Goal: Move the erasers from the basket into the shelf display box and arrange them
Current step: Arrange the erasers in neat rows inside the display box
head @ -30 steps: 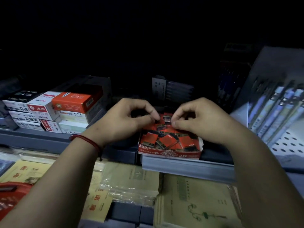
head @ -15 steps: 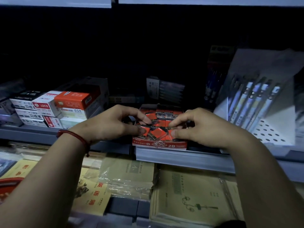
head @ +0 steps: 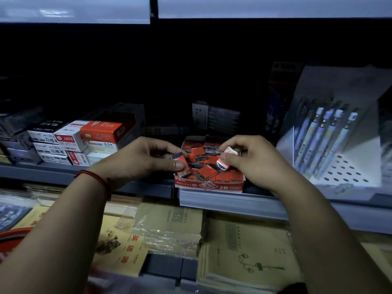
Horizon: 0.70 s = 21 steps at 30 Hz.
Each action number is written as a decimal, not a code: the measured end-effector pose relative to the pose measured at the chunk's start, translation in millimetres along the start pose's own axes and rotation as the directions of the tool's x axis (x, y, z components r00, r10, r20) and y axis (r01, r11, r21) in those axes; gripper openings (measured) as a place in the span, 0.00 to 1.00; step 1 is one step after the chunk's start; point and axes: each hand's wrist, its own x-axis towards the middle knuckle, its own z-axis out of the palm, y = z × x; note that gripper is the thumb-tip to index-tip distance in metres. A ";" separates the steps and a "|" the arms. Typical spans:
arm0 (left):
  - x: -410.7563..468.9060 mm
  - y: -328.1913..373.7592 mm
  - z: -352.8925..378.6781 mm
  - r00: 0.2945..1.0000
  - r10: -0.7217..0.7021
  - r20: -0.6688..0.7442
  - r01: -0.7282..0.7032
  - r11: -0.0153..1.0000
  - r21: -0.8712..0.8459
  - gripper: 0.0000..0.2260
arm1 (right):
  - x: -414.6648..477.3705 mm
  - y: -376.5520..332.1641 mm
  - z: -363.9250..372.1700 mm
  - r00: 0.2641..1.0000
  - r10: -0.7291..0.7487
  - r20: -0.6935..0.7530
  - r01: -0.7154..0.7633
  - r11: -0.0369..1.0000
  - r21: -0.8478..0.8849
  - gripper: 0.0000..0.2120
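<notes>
Since a second ago your hands have risen from the pile, each with an eraser. Nearest, the red plastic basket point(head: 11, 235) shows at lower left. Your left hand point(head: 146, 160) pinches a red-and-black wrapped eraser point(head: 183, 166) at the left edge of the red cardboard display box point(head: 209, 185). Your right hand point(head: 254, 164) pinches a tilted red eraser point(head: 222, 165) above the jumbled erasers point(head: 206, 171) inside it.

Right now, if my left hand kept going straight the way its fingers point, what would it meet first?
Probably the jumbled erasers in the display box; your left hand, gripping an eraser, points rightward at them. Depth is unclear.
</notes>
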 end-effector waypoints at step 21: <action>14.4 -7.9 26.9 0.984 0.176 -0.032 -0.177 0.984 -0.011 0.14 | -3.1 2.9 -20.8 0.996 0.070 0.059 -0.066 0.996 -0.057 0.03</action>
